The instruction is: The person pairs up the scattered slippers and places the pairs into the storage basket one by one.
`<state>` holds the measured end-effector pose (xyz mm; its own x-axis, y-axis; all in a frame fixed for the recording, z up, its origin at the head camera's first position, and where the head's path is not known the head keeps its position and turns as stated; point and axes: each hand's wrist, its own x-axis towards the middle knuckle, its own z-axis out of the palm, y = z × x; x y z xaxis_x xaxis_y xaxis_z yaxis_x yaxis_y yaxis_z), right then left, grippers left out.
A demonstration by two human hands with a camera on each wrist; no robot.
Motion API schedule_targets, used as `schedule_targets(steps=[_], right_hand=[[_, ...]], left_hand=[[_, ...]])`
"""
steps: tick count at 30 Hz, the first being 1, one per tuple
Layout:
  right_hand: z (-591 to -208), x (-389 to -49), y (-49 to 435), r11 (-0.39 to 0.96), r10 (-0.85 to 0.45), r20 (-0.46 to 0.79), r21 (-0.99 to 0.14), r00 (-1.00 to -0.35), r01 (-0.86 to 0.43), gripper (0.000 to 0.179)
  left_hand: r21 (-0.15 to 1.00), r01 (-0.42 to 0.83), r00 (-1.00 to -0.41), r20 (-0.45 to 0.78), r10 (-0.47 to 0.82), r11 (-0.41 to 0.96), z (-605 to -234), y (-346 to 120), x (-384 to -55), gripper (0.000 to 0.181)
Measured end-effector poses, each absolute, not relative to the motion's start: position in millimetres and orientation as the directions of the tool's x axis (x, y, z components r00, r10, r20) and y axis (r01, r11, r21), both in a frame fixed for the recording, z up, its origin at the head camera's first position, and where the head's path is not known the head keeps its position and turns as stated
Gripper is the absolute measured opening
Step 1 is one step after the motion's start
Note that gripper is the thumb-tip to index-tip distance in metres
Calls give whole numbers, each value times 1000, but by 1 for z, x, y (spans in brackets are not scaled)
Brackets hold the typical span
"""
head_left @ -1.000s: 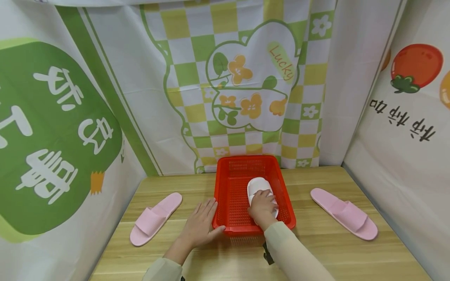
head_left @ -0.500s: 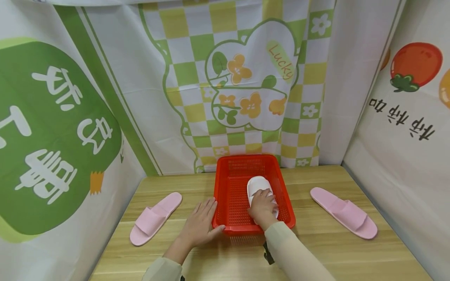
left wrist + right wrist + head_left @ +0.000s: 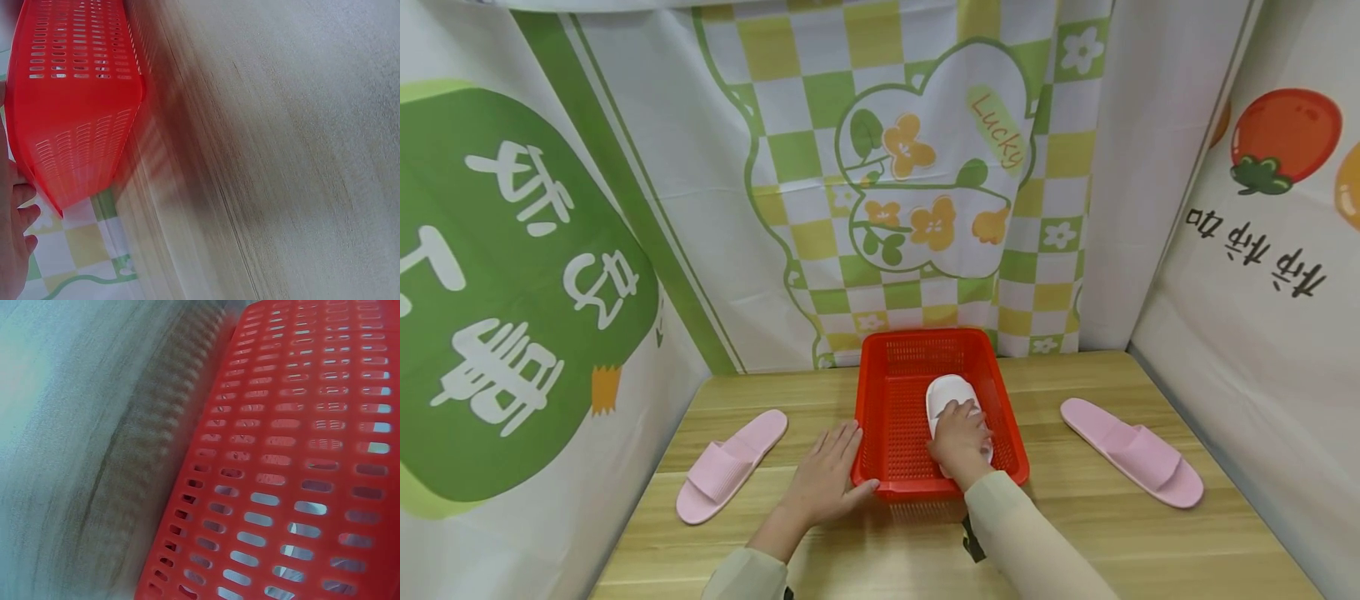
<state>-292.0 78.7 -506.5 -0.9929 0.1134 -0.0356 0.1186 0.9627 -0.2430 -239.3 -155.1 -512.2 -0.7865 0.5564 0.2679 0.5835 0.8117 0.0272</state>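
A white slipper (image 3: 950, 390) lies in the right half of a red plastic basket (image 3: 919, 489), its toe end pointing to the back. My right hand (image 3: 958, 440) grips it from above, fingers spread across its near half and covering much of it. At the basket's front left corner, my left hand (image 3: 823, 482) rests with straight fingers against the rim. The left wrist view shows those fingertips along the basket's edge (image 3: 75, 100). From the right wrist, the slotted basket wall (image 3: 275, 456) hides the right hand and the slipper.
One pink slipper (image 3: 718, 472) lies on the wooden table (image 3: 895, 558) left of the basket, another pink slipper (image 3: 1138, 457) to its right. Behind the basket hangs a checked green and yellow cloth (image 3: 925, 300); printed cloths also line both sides.
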Motion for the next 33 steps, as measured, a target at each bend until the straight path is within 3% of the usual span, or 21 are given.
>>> schedule_targets(steps=[7,26,33], right_hand=[[-496,-288,76,963,118,-5,-242,-993,116,82],[-468,-288,77,987,49,55,-155,-997,40,90],[-459,-281,83,985,-6,91,-172,-996,-22,90]], left_hand=[[28,585,-787,262,558,811,-513,-156,-240,82],[24,586,-786,258,562,810,-512,-157,-240,83],[21,589,-782,270,562,808,-514,-157,-241,82]])
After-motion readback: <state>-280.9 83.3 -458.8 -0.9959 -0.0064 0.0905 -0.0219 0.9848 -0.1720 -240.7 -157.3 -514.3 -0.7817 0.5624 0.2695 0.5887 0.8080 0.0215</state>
